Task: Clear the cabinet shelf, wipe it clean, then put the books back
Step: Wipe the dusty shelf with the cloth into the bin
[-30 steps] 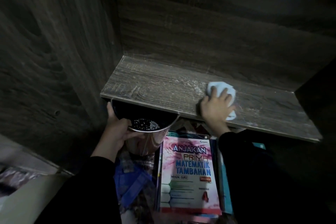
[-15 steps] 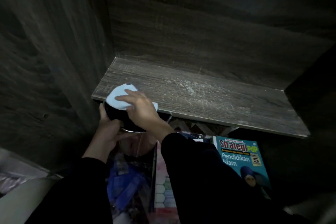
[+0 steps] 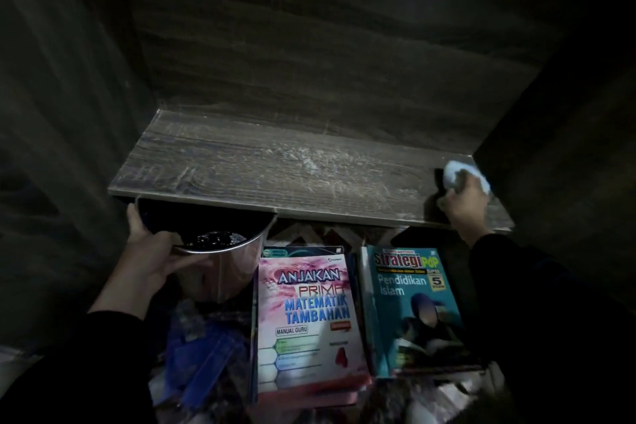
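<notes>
Two hands were busy at the bare shelf (image 3: 275,175). The right hand (image 3: 463,203) lay at the shelf's far right end, close to the cabinet side wall, fingers curled over a white cloth (image 3: 454,174) bunched beneath and ahead of them. The left hand (image 3: 151,258) gripped the rim of a metal bin (image 3: 220,268) held just under the shelf's front edge, with dark debris inside it. A pale dusty patch (image 3: 309,162) lay on the board between the two hands, nearer the back wall, so wiping looked unfinished.

Below the right hand, and to its left, lay the teal book (image 3: 413,313), flat and face up; the pink book (image 3: 309,320) lay beside it, just right of the bin and the left hand. Other books seemed to lie under the pink one, though the dim light made that hard to tell.

The cloth looked soft and light, likely to crumple instead of sliding flat, so a spread palm pressing down would probably serve it better. The books appeared to be glossy paperbacks: thin, bendy, probably slippery against each other. Taking each by its spine edge, thumb on the cover and fingers beneath, seemed the safest hold, and lifting a few at a time rather than a whole pile.
</notes>
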